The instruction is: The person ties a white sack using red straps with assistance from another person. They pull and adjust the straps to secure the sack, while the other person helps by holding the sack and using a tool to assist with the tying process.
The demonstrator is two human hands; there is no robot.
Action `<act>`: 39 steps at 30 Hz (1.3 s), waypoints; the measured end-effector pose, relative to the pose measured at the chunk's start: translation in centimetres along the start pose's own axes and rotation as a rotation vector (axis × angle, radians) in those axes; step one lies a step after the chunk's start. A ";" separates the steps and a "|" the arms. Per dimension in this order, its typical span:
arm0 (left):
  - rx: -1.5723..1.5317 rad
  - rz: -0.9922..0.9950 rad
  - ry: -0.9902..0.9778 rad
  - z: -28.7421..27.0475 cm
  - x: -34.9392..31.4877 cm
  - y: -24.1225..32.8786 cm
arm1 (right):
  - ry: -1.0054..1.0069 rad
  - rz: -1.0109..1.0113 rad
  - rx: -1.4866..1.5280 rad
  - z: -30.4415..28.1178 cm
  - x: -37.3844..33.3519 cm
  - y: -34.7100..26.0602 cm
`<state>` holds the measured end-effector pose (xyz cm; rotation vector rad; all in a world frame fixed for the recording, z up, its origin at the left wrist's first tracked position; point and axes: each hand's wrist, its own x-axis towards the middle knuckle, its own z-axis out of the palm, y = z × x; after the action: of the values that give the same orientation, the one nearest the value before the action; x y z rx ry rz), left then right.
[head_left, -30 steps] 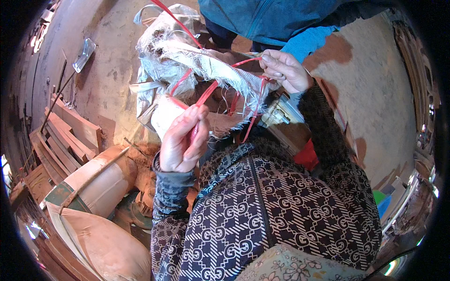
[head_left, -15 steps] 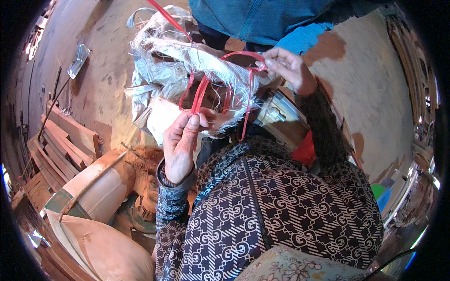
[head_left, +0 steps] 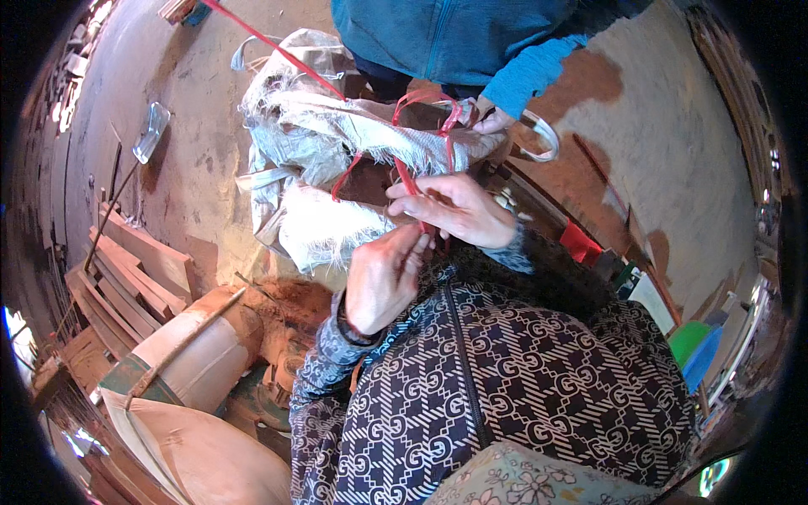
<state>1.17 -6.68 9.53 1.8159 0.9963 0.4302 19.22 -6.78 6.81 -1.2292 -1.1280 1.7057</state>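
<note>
A white woven sack [head_left: 290, 130] with frayed edges gapes in front of me. Red plastic twine [head_left: 406, 177] is threaded along its rim, forms a loop at the far side and trails off to the upper left. My left hand [head_left: 383, 282] pinches the twine close to my jacket, fingertips together. Just above it, my right hand [head_left: 459, 210] has its fingers closed around the same strand. Across from me, a co-worker's hand [head_left: 488, 116] in a blue sleeve touches the sack's far right edge.
Reddish boards [head_left: 139, 261] are stacked at the left. Nearer, a full pale sack [head_left: 198, 450] lies beside a dusty machine [head_left: 286, 362]. A thin rod holds up a clear plastic piece [head_left: 151, 133]. Green and blue round things [head_left: 697, 349] stand at the right.
My right hand has come from the sack's far right edge down next to my left and grips the twine. My left hand moved nearer my body. The co-worker's hand now shows at the sack's edge.
</note>
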 end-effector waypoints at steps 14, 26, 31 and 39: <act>-0.359 -0.192 -0.333 -3.0 8.9 -4.9 | 0.102 0.018 -0.030 -0.1 -0.2 2.5; -1.035 -0.385 -0.167 1.3 8.5 -4.5 | 0.003 -0.278 -0.532 1.4 -3.5 4.5; -0.916 -0.479 -0.241 0.2 8.1 -3.8 | -0.265 -0.483 -0.501 1.7 -4.8 2.5; -1.169 -0.473 -0.162 0.1 6.4 -4.9 | -0.075 -0.272 -0.392 -1.1 -5.4 1.0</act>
<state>2.93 -0.85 4.27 0.5359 0.7550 0.4216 21.64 -11.75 7.37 -1.1793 -1.6512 1.3754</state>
